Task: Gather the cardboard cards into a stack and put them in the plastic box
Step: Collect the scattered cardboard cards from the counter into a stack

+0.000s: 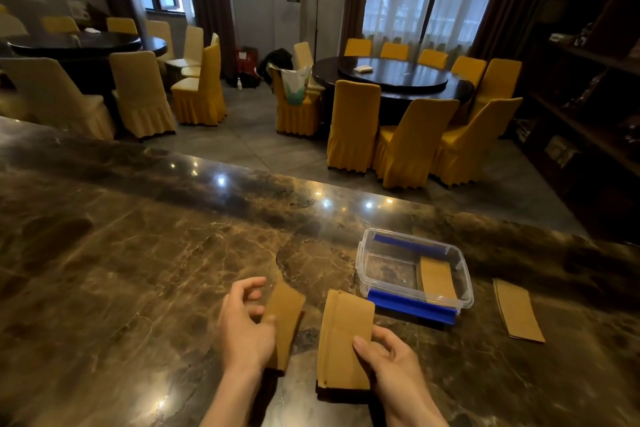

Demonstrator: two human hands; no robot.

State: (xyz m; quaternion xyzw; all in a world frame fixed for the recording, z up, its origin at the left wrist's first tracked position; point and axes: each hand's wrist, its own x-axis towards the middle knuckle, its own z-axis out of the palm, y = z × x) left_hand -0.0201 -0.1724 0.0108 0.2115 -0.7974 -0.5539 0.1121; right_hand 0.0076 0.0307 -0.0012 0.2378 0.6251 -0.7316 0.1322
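Near the bench's near edge, one card (285,315) is pinched in the left hand (244,329), its grip closed; a small stack (344,340) is held in the right hand's (384,354) closed grip. Edges should be squared before the box (414,270), just beyond, is loaded. More cards (517,314) lie right of it.

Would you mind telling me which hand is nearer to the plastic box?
Right. The right hand holds a card stack just below the plastic box; the left hand is farther left.
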